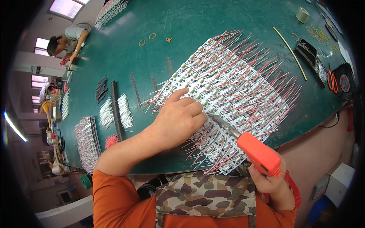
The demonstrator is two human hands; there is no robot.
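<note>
A large white panel of small circuit boards [213, 99] lies slantwise on the bench, with rows of small components and many red and white wires sticking out past its edges. My left hand [180, 121] rests over the panel's left part, fingers curled and pressed together; what they pinch, if anything, is hidden. In my right hand [269, 183] is a soldering iron [259, 152] with a bulky red-orange handle. Its metal tip reaches over the panel, close beside my left fingertips. Whether the tip touches a board cannot be told.
On the green table [152, 62], left of my forearm, lie bundles of white wires [124, 111], dark pieces [101, 89], red wires [111, 141] and another wired panel [86, 142]. At right are a black tray [312, 60], orange-handled scissors [332, 81] and a tape roll [302, 15]. Other people sit far left.
</note>
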